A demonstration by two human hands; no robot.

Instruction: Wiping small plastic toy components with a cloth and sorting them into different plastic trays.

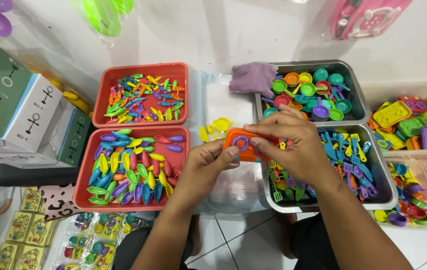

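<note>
Both hands meet in the middle, low over the floor. The left hand pinches the near side of a small orange toy stove, its fingers shut on the toy. The right hand comes over the top and holds the far side, and its fingers are closed on the toy too. The stove is a flat orange plastic block with round corners. A little purple ring sits on its top like a burner.

Under the hands lies a clear, shiny plastic bag. There is only a thin strip of open room here, because trays crowd both sides.

Just left is a red plastic tray full of smooth, leaf-shaped pieces in many colours. Behind it, another red tray holds tiny pointy bits. Just right, touching the right wrist, is a shiny metal tray of toy spatulas and forks. Behind that, a second metal tray holds round toy pans, with a soft purple cloth on its corner. A few yellow toy pieces lie just beyond the stove.
</note>
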